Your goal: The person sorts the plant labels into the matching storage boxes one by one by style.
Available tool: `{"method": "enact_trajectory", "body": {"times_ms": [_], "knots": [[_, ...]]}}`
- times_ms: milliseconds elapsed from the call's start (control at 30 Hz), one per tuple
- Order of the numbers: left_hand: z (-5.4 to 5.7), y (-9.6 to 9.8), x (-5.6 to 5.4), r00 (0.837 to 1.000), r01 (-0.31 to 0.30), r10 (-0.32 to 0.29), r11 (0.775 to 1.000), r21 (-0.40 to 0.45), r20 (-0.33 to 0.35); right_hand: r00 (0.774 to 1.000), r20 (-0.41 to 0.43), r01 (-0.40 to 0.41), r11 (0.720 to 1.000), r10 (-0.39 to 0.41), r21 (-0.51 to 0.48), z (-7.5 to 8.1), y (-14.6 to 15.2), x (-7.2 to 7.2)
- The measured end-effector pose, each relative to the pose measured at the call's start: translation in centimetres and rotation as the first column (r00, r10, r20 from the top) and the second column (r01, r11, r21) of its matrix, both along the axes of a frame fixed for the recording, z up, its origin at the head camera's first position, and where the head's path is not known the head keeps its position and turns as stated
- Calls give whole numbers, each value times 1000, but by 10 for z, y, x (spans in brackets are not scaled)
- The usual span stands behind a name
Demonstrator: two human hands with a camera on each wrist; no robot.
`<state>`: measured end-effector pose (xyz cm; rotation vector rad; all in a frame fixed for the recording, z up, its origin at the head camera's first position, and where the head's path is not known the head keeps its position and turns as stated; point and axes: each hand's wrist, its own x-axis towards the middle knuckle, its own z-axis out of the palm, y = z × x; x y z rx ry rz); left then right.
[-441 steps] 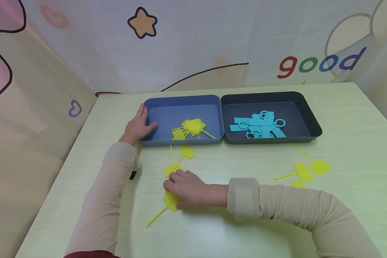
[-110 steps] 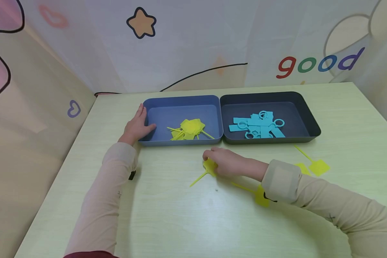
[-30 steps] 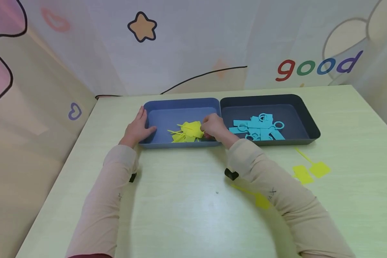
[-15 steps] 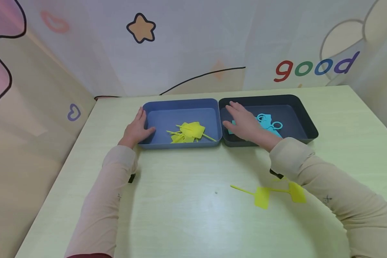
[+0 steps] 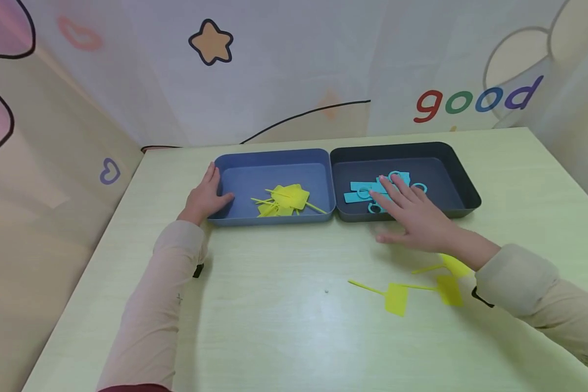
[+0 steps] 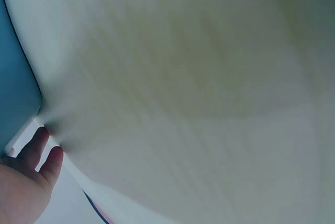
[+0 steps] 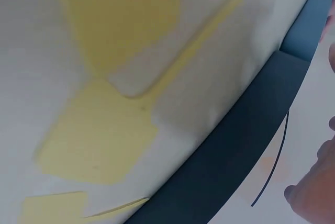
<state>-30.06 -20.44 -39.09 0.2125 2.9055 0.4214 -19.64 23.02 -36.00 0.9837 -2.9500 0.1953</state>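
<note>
My left hand (image 5: 202, 198) rests at the left wall of the blue tray (image 5: 274, 158), thumb over the rim and straight fingers along the outside. In the left wrist view, two fingertips (image 6: 52, 161) show beside the tray's corner. My right hand (image 5: 418, 218) hovers with spread fingers over the front edge of the dark tray (image 5: 443, 169), holding nothing. Yellow tags (image 5: 286, 197) with square heads and thin stalks lie piled in the blue tray. Cyan tags with rings (image 5: 365, 187) lie in the dark tray, partly hidden by the hand.
Below the right hand, three yellow tags (image 5: 396, 299) lie on the pale table (image 5: 274, 321); the wrist partly covers one. The right wrist view shows a yellow tag (image 7: 99, 135) close up. A printed curtain (image 5: 294, 71) hangs behind the trays.
Loose yellow tags on the table's left were gathered into the blue tray. My right hand let go there, then moved right and toward me, fingers spreading. The left hand has stayed at the tray.
</note>
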Motion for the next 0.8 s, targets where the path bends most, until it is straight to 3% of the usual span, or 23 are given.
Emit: {"method": "enact_trajectory", "body": {"times_ms": [133,400,600,800], "knots": [[-2,-1,-1,1000,0,0,1000,-3,1,997,-32,-63,998,64,29,-4,6,22],[-1,0,-1,1000,-11,11,1000,-3,10,990,118,-86,993,76,76,-10,4,57],[-2,-1,-2,1000,-7,7,1000,-2,9,981,188,-61,997,53,36,-18,2,71],[-3,-2,-3,1000,-3,3,1000,-7,3,984,176,-42,998,34,45,-23,0,77]]}}
